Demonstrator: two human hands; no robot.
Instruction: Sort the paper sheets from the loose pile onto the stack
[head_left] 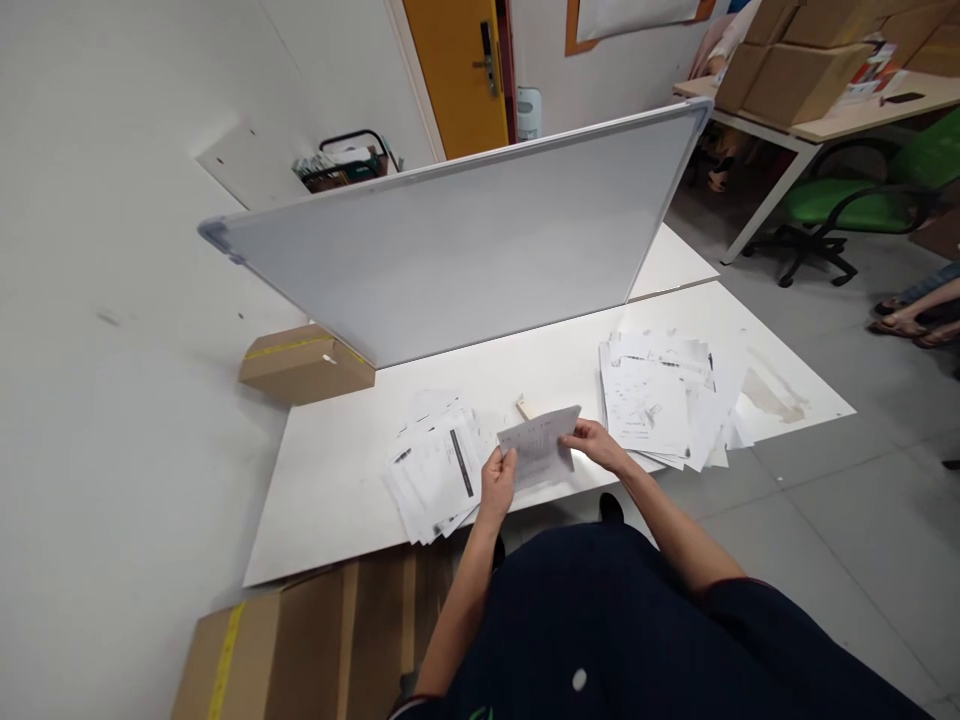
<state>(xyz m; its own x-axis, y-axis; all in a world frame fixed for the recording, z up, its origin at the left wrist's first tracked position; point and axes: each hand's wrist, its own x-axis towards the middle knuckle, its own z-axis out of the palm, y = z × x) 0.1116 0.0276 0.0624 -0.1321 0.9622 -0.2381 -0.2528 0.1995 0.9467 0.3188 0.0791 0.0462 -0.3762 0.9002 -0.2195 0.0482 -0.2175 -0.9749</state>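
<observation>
I hold a printed sheet of paper (538, 445) above the near edge of a white table (337, 470). My left hand (497, 482) is closed on its lower left corner, and my right hand (595, 443) pinches its right edge. A fanned stack of printed papers (433, 468) lies just left of my left hand. A larger, untidy pile of papers (660, 400) lies to the right of my right hand. A small beige object (523, 405) peeks out behind the held sheet.
A large whiteboard (457, 240) stands tilted across the back of the table. A cardboard box (304, 362) sits at the far left, more boxes (300, 650) below the near edge. At the right are a desk with boxes (810, 70), a green chair (862, 205) and a person's sandalled feet (907, 325).
</observation>
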